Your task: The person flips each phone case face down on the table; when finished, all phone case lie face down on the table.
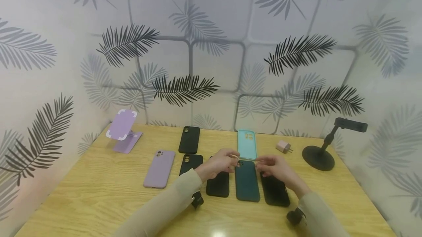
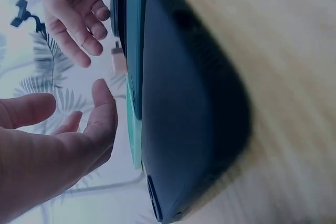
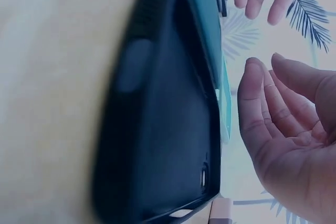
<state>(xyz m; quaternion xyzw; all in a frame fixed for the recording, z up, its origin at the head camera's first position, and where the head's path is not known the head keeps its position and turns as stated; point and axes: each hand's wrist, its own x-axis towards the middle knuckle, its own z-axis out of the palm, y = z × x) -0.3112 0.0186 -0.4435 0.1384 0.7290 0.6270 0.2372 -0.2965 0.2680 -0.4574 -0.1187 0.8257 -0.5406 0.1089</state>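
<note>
My left hand (image 1: 220, 164) hovers over the top of a black phone case (image 1: 217, 186), fingers loosely bent and empty. My right hand (image 1: 276, 167) is above another black phone case (image 1: 276, 194), which shows its hollow inside in the right wrist view. Between the hands lies a dark teal phone case (image 1: 248, 185), its camera corner near the left fingertips. Behind it a light turquoise phone case (image 1: 243, 147) lies with its near end between the two sets of fingertips. In the left wrist view the hands face each other with a gap between them.
To the left lie a lilac phone case (image 1: 159, 169) and two more black cases, one (image 1: 189, 140) behind the other (image 1: 191, 163). A purple stand (image 1: 122, 125) is at the back left. A pink charger plug (image 1: 282, 146) and a black stand (image 1: 318, 157) are at the right.
</note>
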